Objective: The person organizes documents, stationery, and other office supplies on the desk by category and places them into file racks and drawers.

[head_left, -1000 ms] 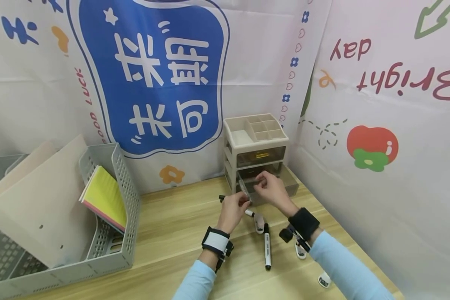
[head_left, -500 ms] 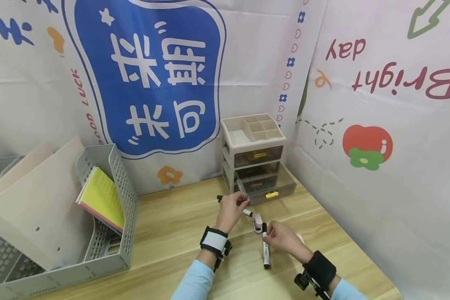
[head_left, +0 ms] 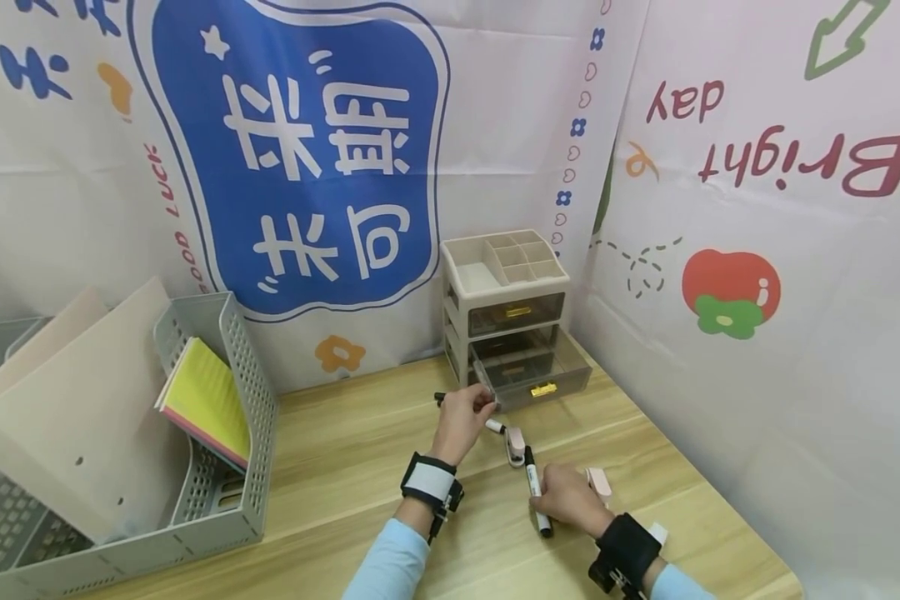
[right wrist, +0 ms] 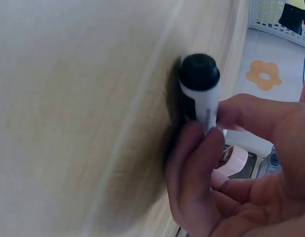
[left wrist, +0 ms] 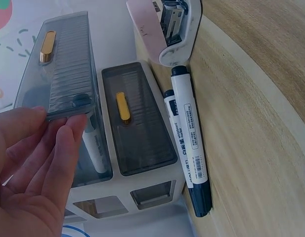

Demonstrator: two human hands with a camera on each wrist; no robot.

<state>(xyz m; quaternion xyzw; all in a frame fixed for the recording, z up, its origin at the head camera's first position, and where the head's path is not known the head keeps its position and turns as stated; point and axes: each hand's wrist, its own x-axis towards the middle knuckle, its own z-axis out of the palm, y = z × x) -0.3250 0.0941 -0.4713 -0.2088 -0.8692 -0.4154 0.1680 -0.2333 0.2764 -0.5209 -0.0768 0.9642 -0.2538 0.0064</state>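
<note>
My left hand [head_left: 461, 423] pinches the front corner of a smoky clear drawer [head_left: 517, 395], which stands pulled out of the small beige cabinet. In the left wrist view, thumb and fingertips hold the drawer's edge [left wrist: 68, 114], and a marker [left wrist: 94, 148] shows through its wall. Lower right, my right hand [head_left: 567, 500] grips a white whiteboard marker [head_left: 532, 475] with black ends, close over the table. Its black end [right wrist: 199, 71] points up past the fingers in the right wrist view. Two more markers [left wrist: 189, 128] lie side by side against a pink stapler [left wrist: 147, 29].
The cabinet [head_left: 457, 333] has a divided top tray and a closed upper drawer [head_left: 517, 312]. Another pink stapler [head_left: 598, 483] lies beyond the right hand, with a white object [head_left: 657, 533] by the wrist. A grey file rack [head_left: 258, 467] with folders and yellow paper stands left.
My right hand has come from above the open drawer down to the table and taken hold of the marker, which has turned slightly. The left hand keeps its place at the drawer corner.
</note>
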